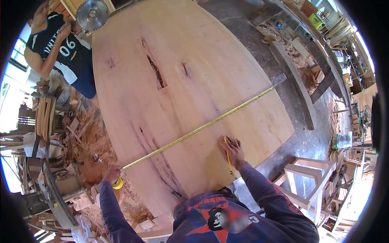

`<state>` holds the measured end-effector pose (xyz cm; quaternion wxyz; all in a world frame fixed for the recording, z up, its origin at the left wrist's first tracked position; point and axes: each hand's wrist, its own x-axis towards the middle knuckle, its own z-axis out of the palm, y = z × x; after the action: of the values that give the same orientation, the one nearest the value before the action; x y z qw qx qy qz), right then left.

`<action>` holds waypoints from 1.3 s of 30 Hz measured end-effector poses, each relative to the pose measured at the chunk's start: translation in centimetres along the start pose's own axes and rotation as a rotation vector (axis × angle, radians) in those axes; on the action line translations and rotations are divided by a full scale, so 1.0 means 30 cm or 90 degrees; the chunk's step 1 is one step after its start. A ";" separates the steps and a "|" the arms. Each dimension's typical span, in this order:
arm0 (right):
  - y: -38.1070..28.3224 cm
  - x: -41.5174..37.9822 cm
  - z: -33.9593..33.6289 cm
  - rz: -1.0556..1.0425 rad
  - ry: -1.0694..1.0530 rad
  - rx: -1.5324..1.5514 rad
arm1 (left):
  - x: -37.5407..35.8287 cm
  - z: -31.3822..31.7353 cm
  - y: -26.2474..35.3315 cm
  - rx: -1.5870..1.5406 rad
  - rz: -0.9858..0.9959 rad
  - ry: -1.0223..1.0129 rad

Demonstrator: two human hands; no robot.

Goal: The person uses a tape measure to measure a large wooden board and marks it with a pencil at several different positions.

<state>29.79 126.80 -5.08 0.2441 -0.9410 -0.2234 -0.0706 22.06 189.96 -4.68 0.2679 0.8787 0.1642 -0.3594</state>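
A large, pale wooden slab (pixel 243 56) lies before me, with dark cracks and a long recessed split near its middle. The yellow blade (pixel 197 130) of a tape measure stretches slantwise across it, from the left edge to the far right edge. At the left edge, my left hand (pixel 111 174) is closed around the tape measure (pixel 118 184), whose yellow case shows below the fingers. My right hand (pixel 234 150) rests on the slab's near right part, below the blade. A yellow pencil (pixel 227 155) is held in its fingers, pointing back toward me.
Another person (pixel 60 46) in a dark jersey stands at the slab's far left, beside a round saw blade (pixel 92 15). Sawdust and wood scraps (pixel 87 141) cover the left floor. A wooden frame (pixel 306 174) stands at near right; a long beam (pixel 298 87) lies beyond the slab's right side.
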 end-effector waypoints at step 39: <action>-0.033 0.002 0.034 -0.015 0.008 -0.061 | 0.032 0.007 -0.022 -0.046 0.042 0.013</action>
<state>29.41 128.11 -5.53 0.1996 -0.9484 -0.2296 -0.0899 22.28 190.47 -5.73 0.3096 0.8769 0.1513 -0.3351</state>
